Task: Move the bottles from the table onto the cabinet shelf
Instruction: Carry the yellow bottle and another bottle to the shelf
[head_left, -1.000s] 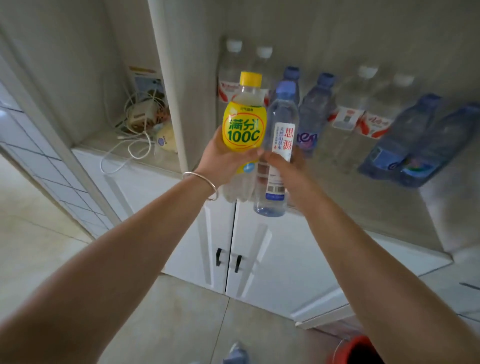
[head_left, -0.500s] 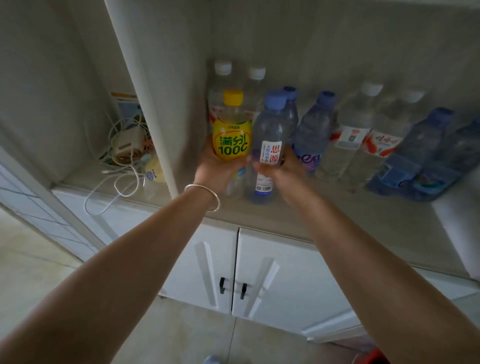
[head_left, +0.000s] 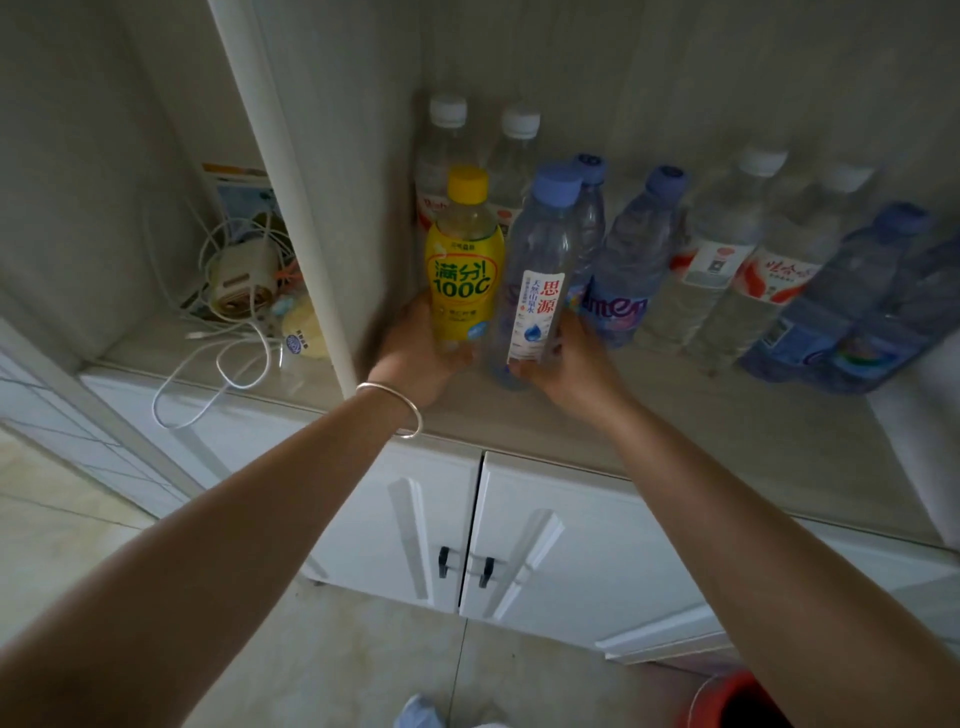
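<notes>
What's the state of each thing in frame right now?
Yellow bottle: capped, upright, held by left hand, at the shelf.
Blue-cap bottle: capped, upright, held by right hand, beside the yellow one.
Row of bottles: capped, upright, at the back of the shelf.
Cabinet doors: closed.
Cables: tangled, in the left bay.

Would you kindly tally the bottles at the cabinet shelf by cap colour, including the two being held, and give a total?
White-capped bottles: 4
Blue-capped bottles: 4
Yellow-capped bottle: 1
Far-right bottle, cap not visible: 1
Total: 10
</notes>
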